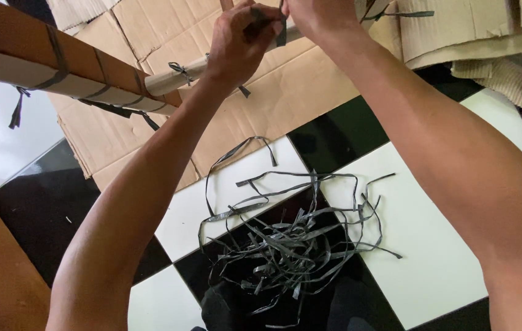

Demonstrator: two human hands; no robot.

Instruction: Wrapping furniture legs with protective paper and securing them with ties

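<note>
At twelve o'clock my left hand (239, 38) and right hand (319, 13) pinch one grey strap (281, 30), knotting it round the cardboard roll (175, 76). The bundle (58, 64) at ten o'clock already carries about four ties, and the roll two, I think. One loose pile of straps (291, 239) waits at six.

Loose strips (291, 236) lie on the floor (433, 257) before flattened cardboard (273, 92).
</note>
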